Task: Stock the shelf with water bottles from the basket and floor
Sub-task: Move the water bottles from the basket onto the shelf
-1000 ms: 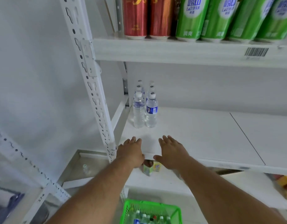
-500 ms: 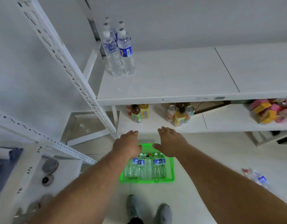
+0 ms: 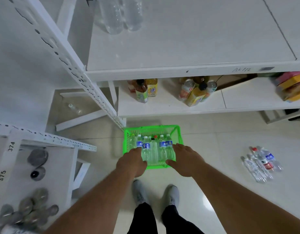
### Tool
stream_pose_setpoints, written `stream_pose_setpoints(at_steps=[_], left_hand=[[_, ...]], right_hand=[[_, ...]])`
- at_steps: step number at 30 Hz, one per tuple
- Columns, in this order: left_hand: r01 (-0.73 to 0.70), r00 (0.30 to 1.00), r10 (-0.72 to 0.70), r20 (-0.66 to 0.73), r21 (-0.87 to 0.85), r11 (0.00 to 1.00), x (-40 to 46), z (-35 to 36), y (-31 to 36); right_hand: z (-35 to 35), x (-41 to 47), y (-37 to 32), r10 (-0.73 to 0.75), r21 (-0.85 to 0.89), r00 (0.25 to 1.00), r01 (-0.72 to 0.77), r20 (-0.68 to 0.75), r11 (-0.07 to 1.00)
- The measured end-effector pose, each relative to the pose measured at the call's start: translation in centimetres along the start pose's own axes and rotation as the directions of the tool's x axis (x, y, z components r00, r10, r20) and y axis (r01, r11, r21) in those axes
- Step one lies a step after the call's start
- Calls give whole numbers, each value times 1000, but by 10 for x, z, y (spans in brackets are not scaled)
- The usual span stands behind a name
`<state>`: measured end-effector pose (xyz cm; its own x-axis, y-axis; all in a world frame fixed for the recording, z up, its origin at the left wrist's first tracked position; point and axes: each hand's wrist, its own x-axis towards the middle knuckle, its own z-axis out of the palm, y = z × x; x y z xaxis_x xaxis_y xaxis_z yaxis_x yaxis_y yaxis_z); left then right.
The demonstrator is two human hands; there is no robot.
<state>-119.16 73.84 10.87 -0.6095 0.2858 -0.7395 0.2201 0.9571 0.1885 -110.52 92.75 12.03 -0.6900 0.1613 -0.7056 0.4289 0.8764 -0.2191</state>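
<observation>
Our left hand and right hand hang empty, fingers loose, over the basket, spread to take a bottle each, we judge. Bottles lie there, more bottles on the floor right; the shelf holds few.

Both hands, left hand and right hand, reach palm-down with fingers extended over a green basket of water bottles on the floor; loose bottles lie right.

arms: bare, no sleeves | trousers: black | shoes: light grey, rounded toes
</observation>
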Motion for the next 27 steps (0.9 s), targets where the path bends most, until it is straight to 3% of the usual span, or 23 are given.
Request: stream_pose_setpoints(at_steps=[8, 14, 20, 27], left_hand=[[67, 996, -50, 72, -264, 962, 98, 37, -46], [146, 989, -138, 49, -421, 895, 213, 123, -62], [189, 981, -182, 63, -497, 847, 341, 244, -77], [253, 964, -258, 63, -506, 824, 452, 332, -90]], right_hand=[[44, 88, 2, 47, 60, 998, -50, 51, 997], [127, 223, 29, 51, 142, 996, -61, 72, 988], [243, 370, 65, 234, 413, 960, -278, 155, 868], [325, 490, 81, 314, 536, 937, -345, 152, 771]])
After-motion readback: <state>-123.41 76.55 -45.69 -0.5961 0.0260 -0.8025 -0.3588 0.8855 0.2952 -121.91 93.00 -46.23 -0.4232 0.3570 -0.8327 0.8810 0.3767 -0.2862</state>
